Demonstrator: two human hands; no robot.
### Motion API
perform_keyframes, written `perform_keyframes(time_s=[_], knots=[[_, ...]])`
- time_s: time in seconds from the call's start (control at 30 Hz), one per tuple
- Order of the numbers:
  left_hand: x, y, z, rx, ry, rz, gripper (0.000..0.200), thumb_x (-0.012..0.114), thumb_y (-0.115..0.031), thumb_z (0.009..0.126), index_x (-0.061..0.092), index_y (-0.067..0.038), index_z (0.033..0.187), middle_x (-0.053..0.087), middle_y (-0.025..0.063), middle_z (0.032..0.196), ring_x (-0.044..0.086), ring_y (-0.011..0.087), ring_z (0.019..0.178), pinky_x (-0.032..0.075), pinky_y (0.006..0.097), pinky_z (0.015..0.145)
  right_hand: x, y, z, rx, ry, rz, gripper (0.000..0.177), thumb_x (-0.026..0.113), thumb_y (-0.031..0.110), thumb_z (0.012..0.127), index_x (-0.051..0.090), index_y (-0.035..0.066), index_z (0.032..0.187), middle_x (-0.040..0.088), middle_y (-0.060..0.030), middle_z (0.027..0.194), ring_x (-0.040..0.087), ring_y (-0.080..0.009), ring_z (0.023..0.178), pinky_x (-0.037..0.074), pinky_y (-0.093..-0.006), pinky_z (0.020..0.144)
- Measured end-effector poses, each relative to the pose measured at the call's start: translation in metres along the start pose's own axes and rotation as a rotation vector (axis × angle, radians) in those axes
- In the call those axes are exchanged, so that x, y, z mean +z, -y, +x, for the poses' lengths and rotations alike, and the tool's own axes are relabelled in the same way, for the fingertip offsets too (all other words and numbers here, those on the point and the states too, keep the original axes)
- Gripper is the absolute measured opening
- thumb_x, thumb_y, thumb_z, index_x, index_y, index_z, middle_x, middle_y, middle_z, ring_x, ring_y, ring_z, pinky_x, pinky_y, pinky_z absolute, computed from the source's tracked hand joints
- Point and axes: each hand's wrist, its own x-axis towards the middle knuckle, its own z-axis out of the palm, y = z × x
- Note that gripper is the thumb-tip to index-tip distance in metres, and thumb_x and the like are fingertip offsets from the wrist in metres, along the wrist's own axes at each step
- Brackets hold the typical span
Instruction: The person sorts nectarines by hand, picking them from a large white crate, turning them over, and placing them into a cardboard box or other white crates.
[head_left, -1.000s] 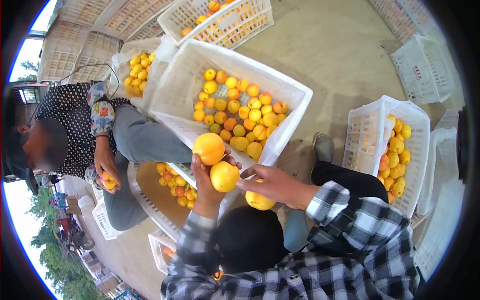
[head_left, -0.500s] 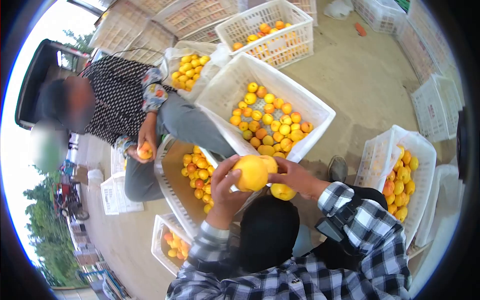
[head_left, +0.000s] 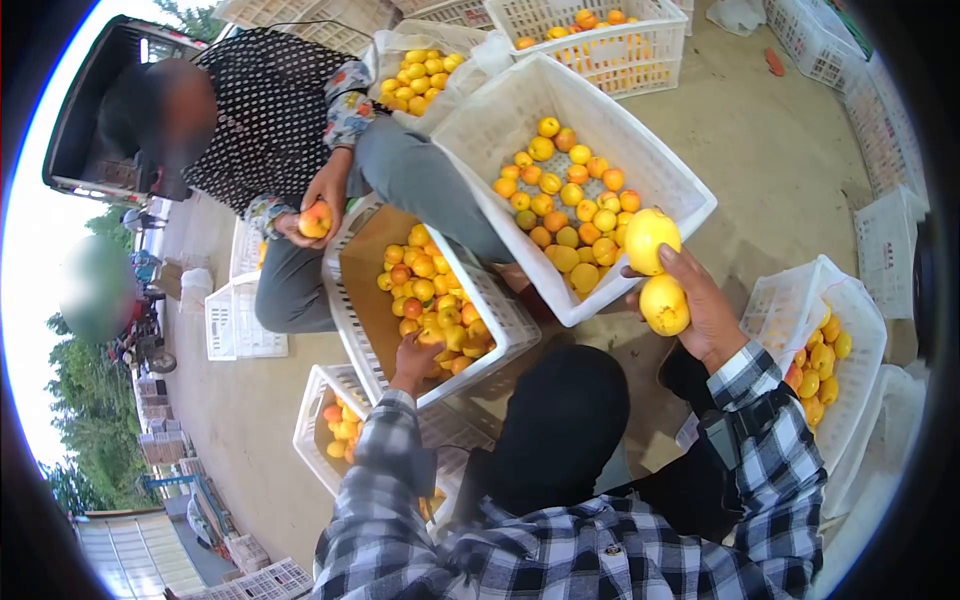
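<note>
My right hand (head_left: 705, 318) holds two yellow peaches, an upper peach (head_left: 652, 240) and a lower peach (head_left: 665, 305), above the near right corner of a large white crate (head_left: 690, 205). Loose yellow and orange peaches (head_left: 575, 205) lie inside that crate. My left hand (head_left: 414, 362) reaches into a second white crate (head_left: 515, 345), its fingers extended at the peaches (head_left: 440, 290) there. Its fingertips are partly hidden against the fruit, and I cannot see it gripping one.
A person (head_left: 275, 110) sits at the left, with a reddish peach (head_left: 316, 219) in their hands. More peach crates surround me: a lined crate (head_left: 860, 300) at right, a small crate (head_left: 310, 440) at lower left and a crate (head_left: 640, 75) at the back.
My left hand has moved down and left into the crate, away from the peaches. My right hand has moved right and now holds two peaches. The view has shifted.
</note>
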Motion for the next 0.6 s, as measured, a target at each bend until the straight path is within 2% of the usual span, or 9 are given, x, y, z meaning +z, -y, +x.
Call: perform_keyframes(time_s=[0.07, 0.1, 0.13, 0.17, 0.23, 0.3, 0.37, 0.5, 0.6], knots=[[0.003, 0.001, -0.007, -0.168, 0.023, 0.087, 0.074, 0.077, -0.036, 0.065, 0.054, 0.002, 0.124, 0.061, 0.0214, 0.115, 0.063, 0.0304, 0.101, 0.050, 0.0374, 0.089, -0.008, -0.007, 0.005, -0.013, -0.007, 0.005, 0.052, 0.062, 0.038, 0.089, 0.048, 0.005, 0.127, 0.059, -0.0115, 0.106, 0.063, -0.0179, 0.088, 0.056, -0.0298, 0.067], [0.005, 0.074, 0.047, -0.110, 0.106, 0.254, 0.071, 0.073, -0.036, 0.069, 0.052, 0.003, 0.124, 0.060, 0.0239, 0.117, 0.061, 0.0331, 0.106, 0.048, 0.0394, 0.092, -0.011, -0.009, 0.009, -0.024, 0.011, 0.014, 0.052, 0.062, 0.039, 0.089, 0.048, 0.006, 0.127, 0.059, -0.0114, 0.106, 0.063, -0.0181, 0.086, 0.056, -0.0296, 0.067], [-0.001, 0.018, 0.026, -0.107, 0.023, 0.547, 0.063, 0.072, -0.034, 0.071, 0.055, 0.002, 0.120, 0.060, 0.0243, 0.115, 0.058, 0.0352, 0.108, 0.046, 0.0413, 0.095, -0.006, -0.011, 0.012, -0.061, -0.040, 0.033, 0.053, 0.063, 0.040, 0.089, 0.047, 0.007, 0.128, 0.060, -0.0114, 0.106, 0.064, -0.0184, 0.081, 0.055, -0.0285, 0.065], [0.004, -0.002, 0.011, 0.100, -0.285, 0.509, 0.049, 0.073, -0.024, 0.072, 0.060, 0.005, 0.109, 0.064, 0.0250, 0.103, 0.064, 0.0323, 0.095, 0.051, 0.0399, 0.085, -0.005, -0.008, 0.011, -0.067, -0.061, 0.032, 0.053, 0.063, 0.040, 0.089, 0.047, 0.007, 0.128, 0.060, -0.0114, 0.106, 0.064, -0.0184, 0.081, 0.055, -0.0285, 0.065], [-0.001, -0.067, 0.001, 0.447, -0.303, 0.446, 0.034, 0.070, -0.019, 0.077, 0.063, 0.001, 0.104, 0.066, 0.0188, 0.098, 0.065, 0.0301, 0.091, 0.052, 0.0368, 0.080, -0.006, 0.001, 0.006, 0.059, -0.054, 0.077, 0.054, 0.064, 0.040, 0.088, 0.047, 0.008, 0.128, 0.060, -0.0114, 0.105, 0.064, -0.0188, 0.078, 0.054, -0.0280, 0.064], [0.010, -0.158, -0.029, 0.545, -0.126, 0.077, 0.022, 0.065, -0.005, 0.080, 0.063, -0.002, 0.102, 0.065, 0.0122, 0.094, 0.063, 0.0303, 0.087, 0.051, 0.0360, 0.078, -0.011, 0.006, 0.007, 0.043, -0.057, 0.080, 0.054, 0.062, 0.042, 0.089, 0.046, 0.008, 0.128, 0.060, -0.0114, 0.105, 0.064, -0.0191, 0.079, 0.054, -0.0285, 0.063], [0.032, -0.220, -0.038, 0.979, -0.129, 0.082, 0.020, 0.066, 0.002, 0.077, 0.065, -0.005, 0.096, 0.065, 0.0104, 0.090, 0.064, 0.0274, 0.081, 0.052, 0.0319, 0.071, -0.016, 0.012, 0.008, -0.012, -0.103, 0.062, 0.055, 0.060, 0.044, 0.090, 0.045, 0.008, 0.129, 0.059, -0.0113, 0.104, 0.064, -0.0193, 0.080, 0.054, -0.0288, 0.063], [0.106, -0.302, -0.008, 0.995, 0.161, 0.010, 0.018, 0.067, -0.002, 0.078, 0.064, -0.005, 0.096, 0.064, 0.0127, 0.092, 0.064, 0.0287, 0.083, 0.051, 0.0354, 0.074, -0.020, 0.020, 0.015, -0.106, -0.226, 0.068, 0.059, 0.057, 0.046, 0.090, 0.042, 0.004, 0.130, 0.058, -0.0125, 0.104, 0.063, -0.0192, 0.082, 0.055, -0.0296, 0.069], [0.186, -0.313, 0.058, 0.935, 0.297, 0.210, 0.022, 0.066, -0.011, 0.080, 0.062, -0.005, 0.101, 0.065, 0.0131, 0.093, 0.064, 0.0306, 0.089, 0.050, 0.0401, 0.079, -0.029, 0.027, 0.014, -0.082, -0.272, 0.088, 0.062, 0.057, 0.046, 0.090, 0.040, 0.003, 0.130, 0.058, -0.0130, 0.106, 0.064, -0.0197, 0.083, 0.055, -0.0304, 0.072]])
